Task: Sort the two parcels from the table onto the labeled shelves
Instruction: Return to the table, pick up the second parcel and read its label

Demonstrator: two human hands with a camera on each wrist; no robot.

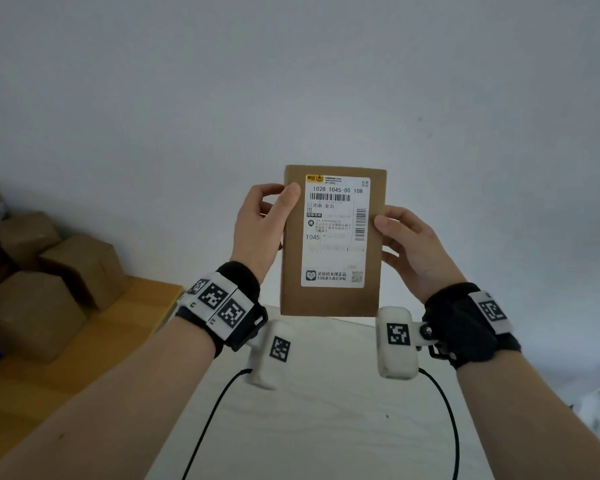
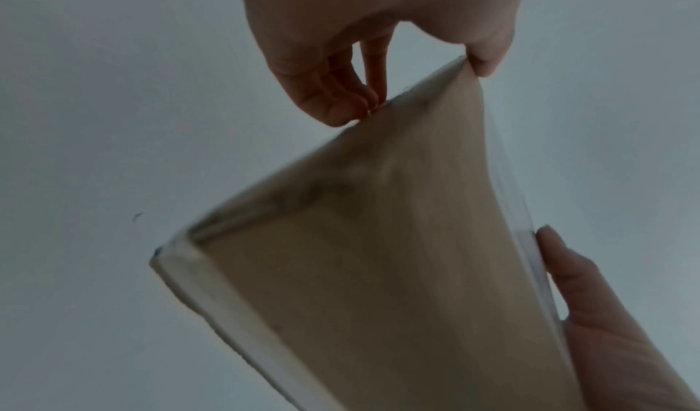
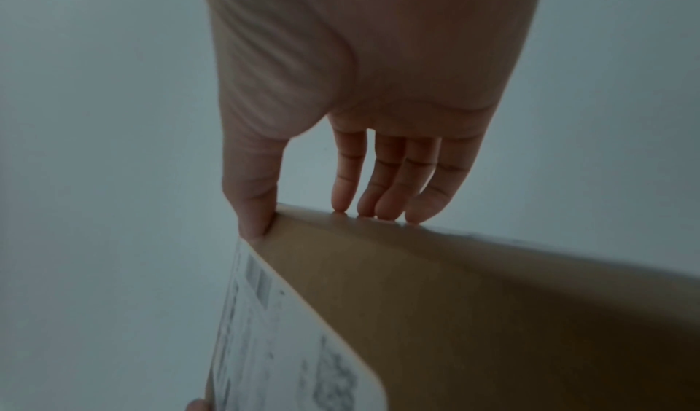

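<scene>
At the centre of the head view, just right of the middle, we hold one brown parcel (image 1: 333,240) upright in the air against a plain pale wall (image 1: 291,81), its white shipping label (image 1: 335,230) turned toward us. Our left hand (image 1: 260,223) pinches the parcel's edge at nine o'clock, thumb on the front near the upper corner and fingers curled behind it. Our right hand (image 1: 409,247) clasps the edge at three o'clock, thumb on the front beside the label and fingers flat on the back. The label reads T045 in large type.

We judge the task to be at its early reading stage: this parcel is lifted clear of the white table (image 1: 326,410) at six o'clock, and we seem to be checking its code before choosing a shelf. No labelled shelf shows in any view, so nothing looks placed. We cannot tell where the second parcel is. A pile of cardboard boxes (image 1: 49,271) sits on a wooden surface (image 1: 118,341) at nine o'clock. Both placements appear to remain ahead.
</scene>
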